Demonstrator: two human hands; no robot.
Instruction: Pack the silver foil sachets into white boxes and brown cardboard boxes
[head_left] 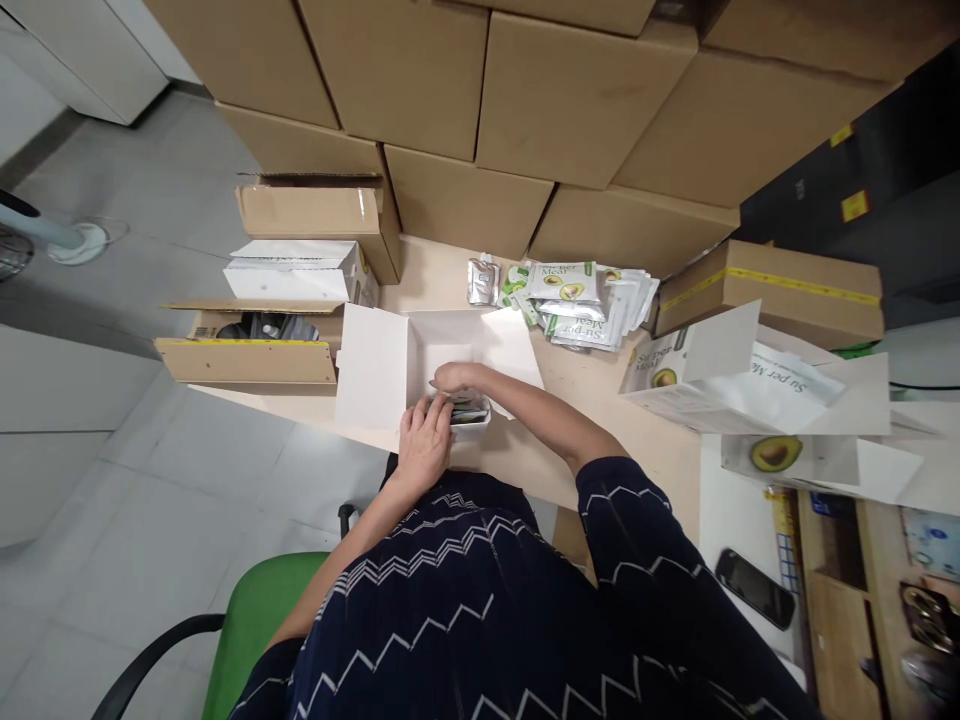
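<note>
Navy garment [480, 600] with white zigzag lines, worn by the person, occupies the near foreground; a green chair [270, 610] stands to its left. Beyond it, on a pale table [600, 400], is an open white box [375, 370], its flaps spread to left and right. Packets [470, 408] stand in the near part of this box.

Left hand [425, 437]: back upward, fingers partly extended and close together, bent over the near left part of the box at the packets; whether it grips any cannot be told. Right hand [454, 377]: over the box interior, just beyond the left, with fingers curled inward; its fingertips are hidden, so any hold cannot be determined.

Far right of the box lies a heap of avocado-printed sachets [581, 305], with a silver pouch [482, 282] at its left. At left, a brown carton [247, 362] holds dark contents. At right, an open printed carton [664, 375] contains a white packet [795, 385]; nearer lies a black phone [755, 588]. Stacked cardboard boxes [405, 80] line the far side.
</note>
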